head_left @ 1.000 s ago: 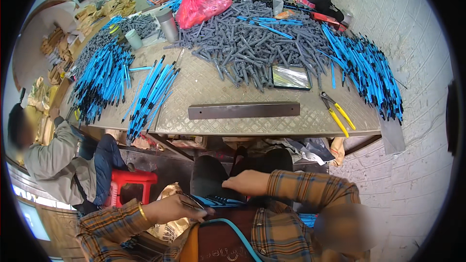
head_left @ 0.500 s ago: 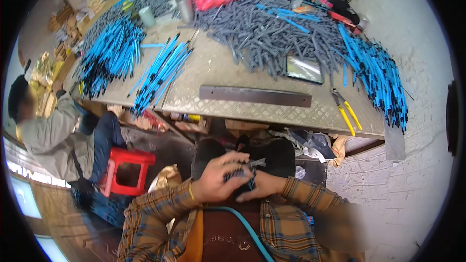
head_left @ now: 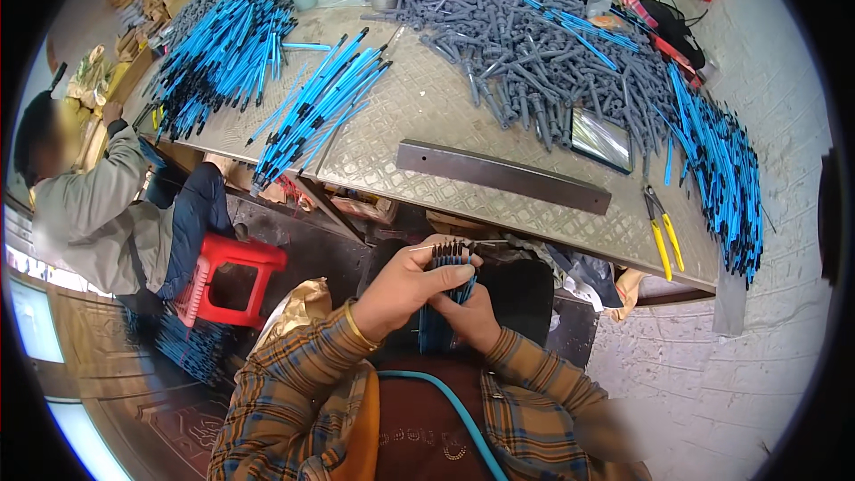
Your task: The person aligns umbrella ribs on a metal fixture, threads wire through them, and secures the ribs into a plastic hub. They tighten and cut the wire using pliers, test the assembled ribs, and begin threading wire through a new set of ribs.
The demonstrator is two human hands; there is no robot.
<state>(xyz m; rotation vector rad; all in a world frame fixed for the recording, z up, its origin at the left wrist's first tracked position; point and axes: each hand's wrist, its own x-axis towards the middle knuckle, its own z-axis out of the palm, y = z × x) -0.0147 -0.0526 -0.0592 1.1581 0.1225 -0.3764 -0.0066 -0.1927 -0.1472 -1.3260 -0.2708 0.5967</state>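
Observation:
Both my hands are together over my lap, wrapped around a bundle of thin blue rods with black tips point(head_left: 434, 330). My left hand point(head_left: 401, 289) is closed round the upper part, its thumb across the front just below the row of black ends. Lower down on the right, my right hand point(head_left: 475, 314) is closed against the same bundle, its fingers partly hidden. A thin pale strip point(head_left: 492, 242) juts out to the right at the level of the tips; what it is cannot be made out.
On the table point(head_left: 374, 138) lie a brown metal bar point(head_left: 503, 176), yellow-handled pliers point(head_left: 663, 233), a phone point(head_left: 601, 138), grey plastic pieces point(head_left: 534, 62) and blue rods point(head_left: 325, 102). A person point(head_left: 98, 205) sits at left by a red stool point(head_left: 236, 272).
My view has shifted, so the table sits further right and tilted. The bundle's black tips now show in a row above my left hand, whose fingers have closed round it.

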